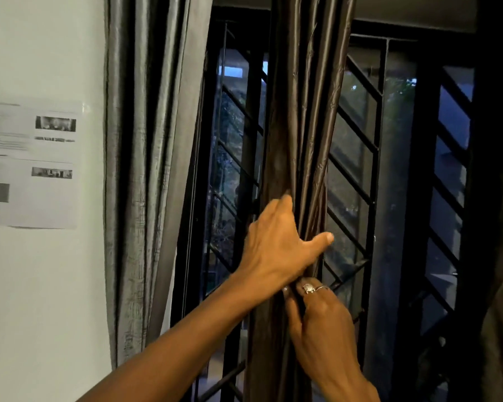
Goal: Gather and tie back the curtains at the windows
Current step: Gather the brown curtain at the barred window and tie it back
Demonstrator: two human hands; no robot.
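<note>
Now, gathering step in hand, by the look of it. Pinching low with the ringed right hand (pixel 321 317), fingers curled round the bunched folds of the dark brown satin curtain (pixel 299 126). Clasping just above with the left hand (pixel 276 245), palm wrapped about the same bundle, thumb stuck out to the right. Hanging mid-window, squeezed into a rope at hand height. Next calls for a tie or a knot, yet no tie-back to be seen anywhere. Just behind, the black metal window grille with diagonal bars (pixel 357 169), close enough to snag the cloth. Off left, a silvery-grey pleated curtain (pixel 145 140), loose, not yet gathered. Further left, a printed paper sheet (pixel 32 163) on the white wall (pixel 41 285).
</note>
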